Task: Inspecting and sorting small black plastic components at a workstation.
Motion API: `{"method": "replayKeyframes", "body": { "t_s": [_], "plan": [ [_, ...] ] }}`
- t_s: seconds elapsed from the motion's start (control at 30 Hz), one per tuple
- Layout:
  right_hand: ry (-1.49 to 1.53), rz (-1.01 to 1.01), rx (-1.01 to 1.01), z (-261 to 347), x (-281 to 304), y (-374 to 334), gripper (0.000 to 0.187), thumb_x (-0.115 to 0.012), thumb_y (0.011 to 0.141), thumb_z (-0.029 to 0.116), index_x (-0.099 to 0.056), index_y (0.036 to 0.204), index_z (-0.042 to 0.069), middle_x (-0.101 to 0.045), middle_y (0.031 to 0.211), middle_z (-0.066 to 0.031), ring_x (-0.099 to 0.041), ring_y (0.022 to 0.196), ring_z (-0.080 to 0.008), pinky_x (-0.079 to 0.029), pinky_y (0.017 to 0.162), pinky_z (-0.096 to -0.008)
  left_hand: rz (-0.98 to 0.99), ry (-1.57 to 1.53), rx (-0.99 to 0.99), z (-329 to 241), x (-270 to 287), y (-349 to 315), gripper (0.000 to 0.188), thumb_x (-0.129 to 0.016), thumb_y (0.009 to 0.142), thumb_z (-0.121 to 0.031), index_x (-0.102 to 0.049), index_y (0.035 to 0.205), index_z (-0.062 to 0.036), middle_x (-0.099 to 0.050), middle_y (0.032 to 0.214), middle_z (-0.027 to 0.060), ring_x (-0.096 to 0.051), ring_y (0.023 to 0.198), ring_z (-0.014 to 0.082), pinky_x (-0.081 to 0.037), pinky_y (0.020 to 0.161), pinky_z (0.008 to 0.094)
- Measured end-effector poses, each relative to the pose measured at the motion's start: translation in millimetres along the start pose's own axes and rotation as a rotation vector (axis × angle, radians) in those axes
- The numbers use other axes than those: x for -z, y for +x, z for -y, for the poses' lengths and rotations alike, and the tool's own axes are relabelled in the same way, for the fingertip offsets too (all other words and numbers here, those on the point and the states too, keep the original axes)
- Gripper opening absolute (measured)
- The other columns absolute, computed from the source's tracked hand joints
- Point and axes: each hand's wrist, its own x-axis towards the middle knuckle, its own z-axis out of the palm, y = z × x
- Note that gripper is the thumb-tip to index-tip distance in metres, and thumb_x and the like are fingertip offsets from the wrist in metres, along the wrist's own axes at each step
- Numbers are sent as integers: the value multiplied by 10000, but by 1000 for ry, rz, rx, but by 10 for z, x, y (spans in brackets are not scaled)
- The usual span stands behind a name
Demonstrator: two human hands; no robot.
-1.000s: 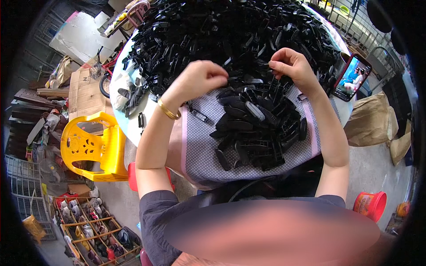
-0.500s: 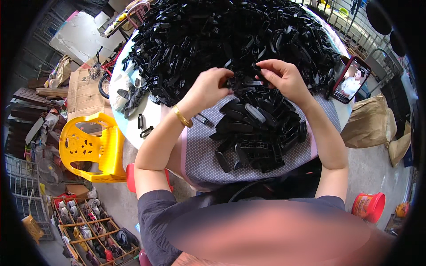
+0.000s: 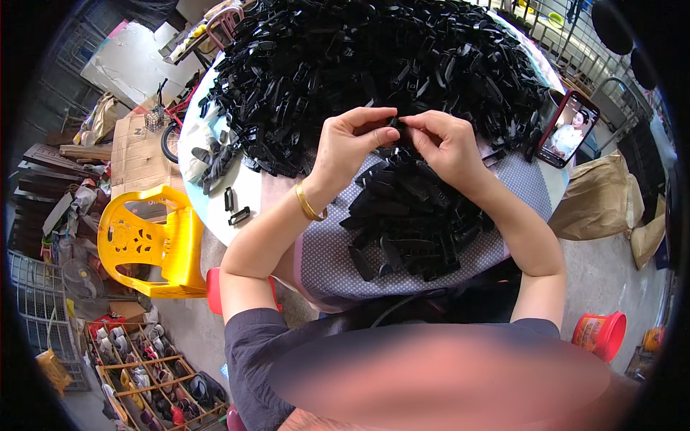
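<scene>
My left hand [image 3: 352,144] and my right hand [image 3: 449,147] meet over the table, fingertips close together. Pinched between them is a small black plastic part [image 3: 395,123]; its exact shape is too small to tell and partly covered by my fingers. Just below my hands, a heap of longer black plastic pieces [image 3: 410,226] lies on the dotted grey cloth [image 3: 323,255] with pink edging. Beyond them, a big pile of similar black plastic pieces [image 3: 345,65] covers the far part of the table.
Two loose black pieces [image 3: 233,208] and dark-and-white gloves [image 3: 212,158] lie at the table's left. A phone [image 3: 569,133] showing a person stands at the right edge. Around the table are a yellow plastic chair [image 3: 180,241], a red bucket [image 3: 611,336] and brown paper bags [image 3: 596,197].
My two hands have come together from farther apart: the left moved right, the right moved left. A loose piece by my left wrist no longer shows on the cloth.
</scene>
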Motion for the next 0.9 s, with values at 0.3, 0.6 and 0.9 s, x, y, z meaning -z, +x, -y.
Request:
{"method": "replayKeyframes", "body": {
  "t_s": [0.3, 0.6, 0.9],
  "plan": [
    [11, 96, -59, 105, 69, 27, 292, -700, 769, 156, -612, 981, -26, -612, 799, -70, -559, 660, -134, -462, 596, -240, 36, -392, -60, 13, -13, 10, 373, -595, 820, 42, -539, 1189, 25, -610, 1098, 157, -586, 1014, 209, -470, 907, 315],
    [-28, 133, 140, 85, 35, -16, 312, -716, 755, 165, -608, 970, -34, -591, 757, -117, -565, 632, -203, -445, 577, -275, 279, -278, -205, 34, 79, 16, 231, -598, 839, -10, -621, 1066, 24, -635, 1022, 93, -593, 946, 152, -468, 865, 260],
    [212, 441, -131, -56, 565, 122, 581, -584, 805, 502, -587, 1148, 33, -622, 1085, -120, -591, 1016, -227, -447, 895, -345, 59, 159, -222, -306, -32, -89, 205, -573, 862, -52, -617, 1052, 10, -658, 892, 77, -609, 813, 113, -484, 734, 228]
  ]
}}
